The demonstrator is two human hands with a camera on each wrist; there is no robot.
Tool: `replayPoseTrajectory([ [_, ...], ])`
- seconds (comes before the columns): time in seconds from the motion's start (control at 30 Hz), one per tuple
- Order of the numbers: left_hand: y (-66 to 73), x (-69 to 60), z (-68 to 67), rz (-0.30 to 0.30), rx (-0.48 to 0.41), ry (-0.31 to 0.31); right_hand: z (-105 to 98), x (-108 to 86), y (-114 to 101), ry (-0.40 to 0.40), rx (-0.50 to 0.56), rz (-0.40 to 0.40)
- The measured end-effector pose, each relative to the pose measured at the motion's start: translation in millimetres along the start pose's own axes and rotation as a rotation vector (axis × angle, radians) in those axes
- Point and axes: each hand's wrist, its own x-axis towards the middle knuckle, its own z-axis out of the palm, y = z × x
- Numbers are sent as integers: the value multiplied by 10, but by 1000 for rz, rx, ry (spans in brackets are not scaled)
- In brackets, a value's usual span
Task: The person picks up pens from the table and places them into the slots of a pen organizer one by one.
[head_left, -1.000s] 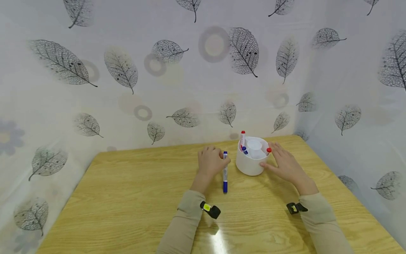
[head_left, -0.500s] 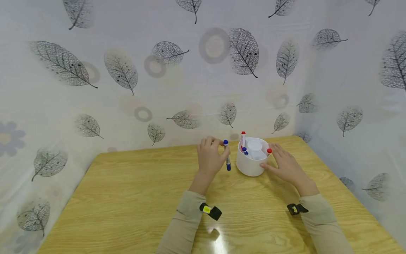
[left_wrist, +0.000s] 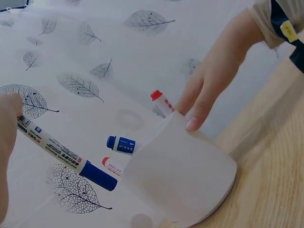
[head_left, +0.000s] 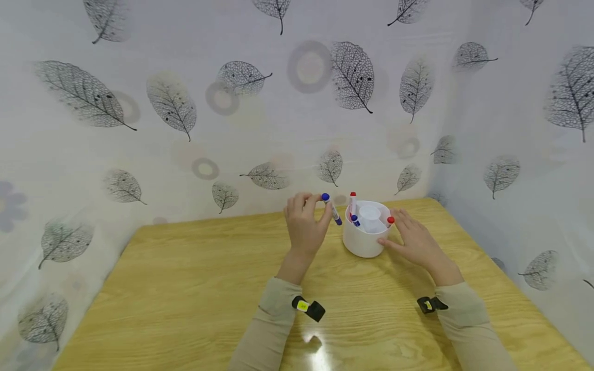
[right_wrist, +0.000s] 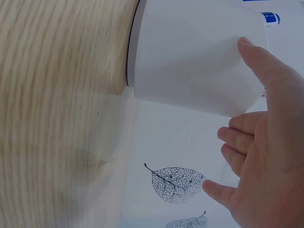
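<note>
My left hand (head_left: 303, 221) pinches a blue whiteboard marker (head_left: 332, 209) near one end, tilted in the air left of a white round pen holder (head_left: 363, 243). In the left wrist view the marker's blue cap (left_wrist: 98, 175) points down toward the holder's rim, apart from it. Against the holder's right side rests my right hand (head_left: 417, 247), thumb on the outer wall and the other fingers loosely extended, as the right wrist view shows. Two red-capped markers, one upright (head_left: 352, 205) and one leaning (head_left: 391, 220), and a blue-capped marker (head_left: 355, 220) stand inside the holder.
The holder stands on a wood-grain table (head_left: 199, 278) near its back right part. Behind and to the right hangs a pale leaf-print cloth (head_left: 260, 123). Each wrist wears a black strap (head_left: 308, 307) with a yellow label.
My left hand has lifted the blue whiteboard marker off the table and tilted its lower end toward the holder. My right hand has stayed at the holder's side.
</note>
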Motion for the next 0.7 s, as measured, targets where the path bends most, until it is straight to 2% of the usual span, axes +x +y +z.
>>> replayPoseTrajectory([
  [0.13, 17, 14, 27, -2, -46, 24, 8, -12, -7, 6, 3, 8],
  [0.4, 73, 87, 139, 37, -107, 77, -24, -49, -76, -7, 10, 17],
  [0.7, 149, 272, 290, 90, -127, 70, -31, -60, -115, 5, 7, 34],
])
